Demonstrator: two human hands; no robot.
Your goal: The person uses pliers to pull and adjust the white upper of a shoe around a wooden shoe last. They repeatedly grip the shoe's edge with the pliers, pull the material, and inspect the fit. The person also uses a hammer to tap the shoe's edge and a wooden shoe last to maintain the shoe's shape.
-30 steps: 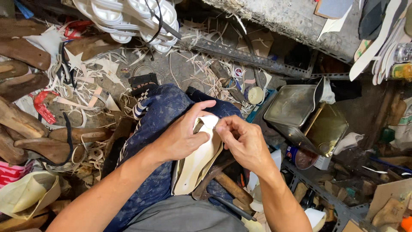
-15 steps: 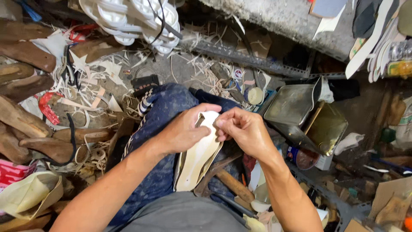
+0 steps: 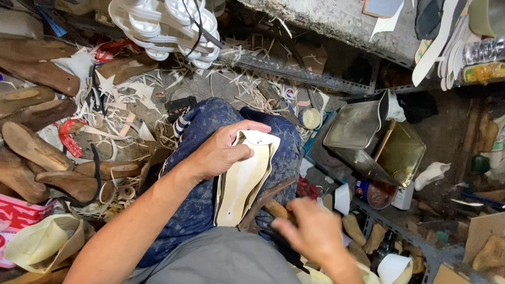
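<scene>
A cramped shoemaker's workshop is shown. Wooden shoe lasts (image 3: 31,152) are piled at the left, white moulded soles (image 3: 168,26) are stacked at the far side, and leather offcuts and trimmings (image 3: 126,118) are scattered over the floor. An open metal tin (image 3: 368,134) is set at the right beside a slotted-angle rack (image 3: 315,76). Cut insoles (image 3: 442,37) are stored far right.

a cluttered workshop floor: brown wooden shoe lasts (image 3: 31,150) lie at left among pale leather scraps (image 3: 118,113), white soles (image 3: 168,23) are stacked above, and an open square metal tin (image 3: 376,139) holding a stick sits at right.
</scene>
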